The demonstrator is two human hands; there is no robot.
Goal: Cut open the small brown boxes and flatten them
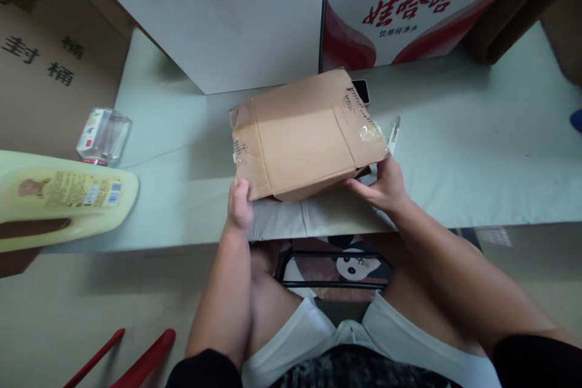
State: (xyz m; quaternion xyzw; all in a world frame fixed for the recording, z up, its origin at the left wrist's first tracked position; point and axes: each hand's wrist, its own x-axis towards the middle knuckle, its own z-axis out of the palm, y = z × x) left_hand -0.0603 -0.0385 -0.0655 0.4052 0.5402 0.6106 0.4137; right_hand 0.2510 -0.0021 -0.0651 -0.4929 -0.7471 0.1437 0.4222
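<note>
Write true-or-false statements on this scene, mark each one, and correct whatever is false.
1. The left hand and the right hand both hold the cardboard. True.
2. The cardboard has clean, straight edges all round. False: its side edges are ragged.
3. The jug is left of the cardboard. True.
4. The right hand grips the jug. False: neither hand touches it.
5. The red-lettered box stands right of the white box. True.
6. The white box is nearer the person than the cardboard. False: it stands beyond the cardboard.
</note>
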